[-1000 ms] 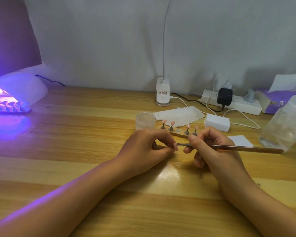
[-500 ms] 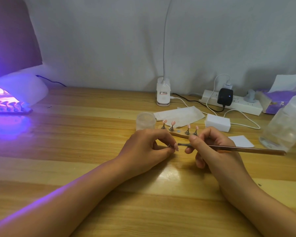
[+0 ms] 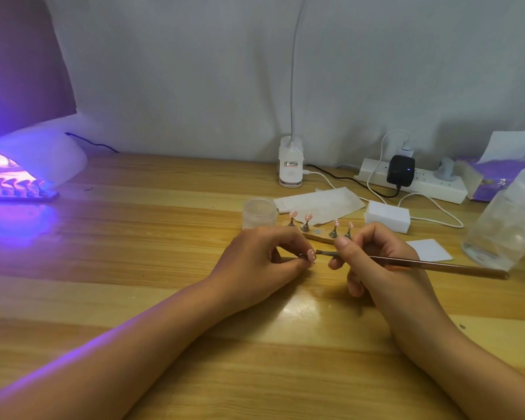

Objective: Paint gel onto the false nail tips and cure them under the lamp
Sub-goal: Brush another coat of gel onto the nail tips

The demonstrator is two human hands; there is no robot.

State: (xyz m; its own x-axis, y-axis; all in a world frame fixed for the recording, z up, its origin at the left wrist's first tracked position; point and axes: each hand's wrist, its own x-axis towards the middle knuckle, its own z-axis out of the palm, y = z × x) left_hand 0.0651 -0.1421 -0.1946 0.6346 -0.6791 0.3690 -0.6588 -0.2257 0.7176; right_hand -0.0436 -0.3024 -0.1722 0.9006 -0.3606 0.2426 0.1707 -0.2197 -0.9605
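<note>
Pale wooden table [image 3: 134, 268], planked and glossy, with a glare patch just below the hands. Creased grey cloth [image 3: 194, 71] hangs as a backdrop across 12 o'clock. At 9 o'clock a white domed curing lamp [image 3: 52, 156] glows violet and spills purple over the wood.

A rack of tips [image 3: 19, 192] lies in the lamp's mouth, cut by the frame edge; count unclear.

Centre: left hand [image 3: 264, 262] is curled, thumb and fingers pinching a pink false nail tip [image 3: 311, 255] on a small mount that is mostly hidden in the fingers. Right hand [image 3: 376, 262] grips a slim brush [image 3: 437, 265] pen-style, its brown handle running out toward 3 o'clock. The bristle end sits at the tip's edge; touching or just short, cannot tell.

At 12 o'clock of the hands is a wooden strip [image 3: 315, 236] carrying four pink tips on little metal cone stands, with one bare metal disc between the pairs. Its near edge is hidden behind the knuckles.

- Frosted round jar [image 3: 259, 212] just beside the strip, at its 10 o'clock.
- Creased paper sheet [image 3: 322, 203], white sponge block [image 3: 387, 219] and white card [image 3: 429, 249] at 1 to 2 o'clock.
- Farther back, a clip-lamp base [image 3: 290, 165], its white neck leaving the top of frame.
- White power strip [image 3: 431, 186] with a black adapter [image 3: 400, 172].
- At 3 o'clock a clear plastic bottle [image 3: 506, 222], blurred and cut by the edge.
- Purple pack [image 3: 491, 180] behind it, print unreadable.
</note>
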